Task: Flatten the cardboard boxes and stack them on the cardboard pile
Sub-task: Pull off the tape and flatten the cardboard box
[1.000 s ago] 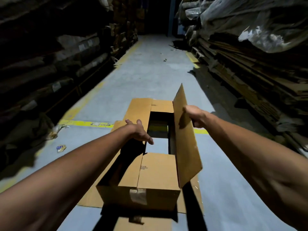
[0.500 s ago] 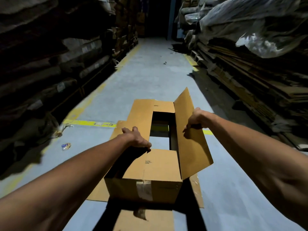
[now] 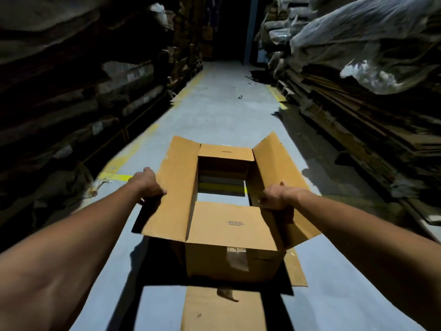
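A brown cardboard box (image 3: 232, 237) hangs in front of me above the aisle floor. Both its ends are open, so I see the floor through it. Its top flaps are spread outward. My left hand (image 3: 149, 183) grips the outer edge of the left flap (image 3: 177, 187). My right hand (image 3: 276, 195) grips the right flap (image 3: 276, 168) near its inner fold. The near flap lies flat and carries a small printed label. Torn tape sticks to the box's near wall. One bottom flap (image 3: 223, 309) hangs down below the box.
I stand in a narrow warehouse aisle with a grey floor (image 3: 214, 111) and yellow lines (image 3: 114, 176). Dark shelves of stacked goods (image 3: 71, 103) line the left. Piles of flattened cardboard (image 3: 358, 120) and plastic-wrapped bundles (image 3: 370, 44) run along the right.
The right flap has swung from upright to outward and down. My left hand moved from the box's inner left wall to the left flap's outer edge. The box rose slightly.
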A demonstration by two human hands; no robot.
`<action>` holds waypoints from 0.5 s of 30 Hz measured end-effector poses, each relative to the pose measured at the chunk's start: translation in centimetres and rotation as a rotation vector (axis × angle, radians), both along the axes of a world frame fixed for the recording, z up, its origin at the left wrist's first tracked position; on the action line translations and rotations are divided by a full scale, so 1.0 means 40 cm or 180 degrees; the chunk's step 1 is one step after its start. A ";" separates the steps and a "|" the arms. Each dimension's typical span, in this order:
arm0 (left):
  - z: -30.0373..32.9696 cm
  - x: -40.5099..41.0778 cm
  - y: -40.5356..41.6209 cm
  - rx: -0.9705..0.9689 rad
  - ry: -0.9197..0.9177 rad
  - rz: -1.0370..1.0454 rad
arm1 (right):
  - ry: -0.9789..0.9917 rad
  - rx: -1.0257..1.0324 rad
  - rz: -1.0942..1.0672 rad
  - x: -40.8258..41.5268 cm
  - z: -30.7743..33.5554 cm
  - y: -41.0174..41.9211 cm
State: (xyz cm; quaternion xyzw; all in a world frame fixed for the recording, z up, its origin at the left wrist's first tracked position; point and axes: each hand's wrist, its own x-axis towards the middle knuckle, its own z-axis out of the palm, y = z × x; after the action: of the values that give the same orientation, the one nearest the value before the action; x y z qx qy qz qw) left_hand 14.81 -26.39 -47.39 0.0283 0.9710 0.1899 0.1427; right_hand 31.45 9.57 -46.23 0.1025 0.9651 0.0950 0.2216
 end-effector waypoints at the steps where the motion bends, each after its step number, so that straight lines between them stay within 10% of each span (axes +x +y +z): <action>1: -0.017 0.005 -0.020 -0.0442 0.0136 -0.0083 | -0.0110 -0.0357 -0.0147 -0.002 0.003 -0.037; 5: -0.017 0.017 0.005 -0.0836 0.0210 -0.0733 | 0.0028 -0.2137 -0.1012 -0.020 0.080 -0.089; 7: 0.006 0.027 0.037 -0.0764 0.0111 -0.0843 | -0.0949 -0.2827 -0.1421 -0.026 0.134 -0.096; 11: 0.049 0.109 0.111 -0.0876 -0.0561 -0.0815 | -0.1887 -0.1280 -0.1054 -0.010 0.133 -0.102; 15: 0.068 0.187 0.158 -0.0499 -0.0970 -0.0611 | -0.0126 -0.0563 -0.0869 0.047 0.069 -0.104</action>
State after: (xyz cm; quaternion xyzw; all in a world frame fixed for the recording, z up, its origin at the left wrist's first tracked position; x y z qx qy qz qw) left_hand 22.30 -20.06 -44.69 0.0806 0.9428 0.1014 0.3073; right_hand 33.31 5.41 -43.47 0.2108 0.9422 -0.0193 0.2597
